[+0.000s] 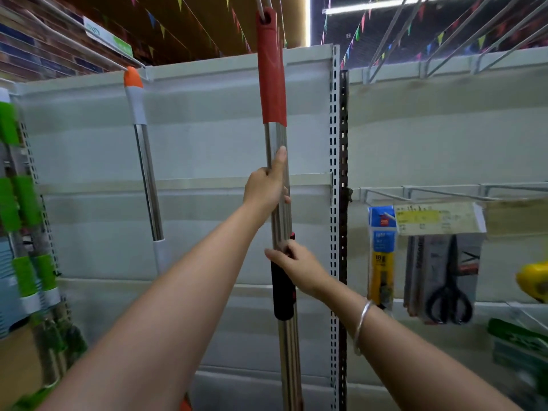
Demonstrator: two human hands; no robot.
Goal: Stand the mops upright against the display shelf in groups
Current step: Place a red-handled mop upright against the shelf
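In front of the white display shelf (207, 149), the red-gripped mop handle (277, 179) stands upright, gripped by the left hand (265, 189) on its steel shaft; below, the right hand (296, 265) pinches its black collar. Left of it, an orange-tipped mop handle (145, 161) leans against the shelf.

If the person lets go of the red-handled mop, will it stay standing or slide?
The red-handled mop looks rigid; its polished pole is probably slippery. Held upright by left hand and right hand, it would likely tip unless leaned on the shelf panel.
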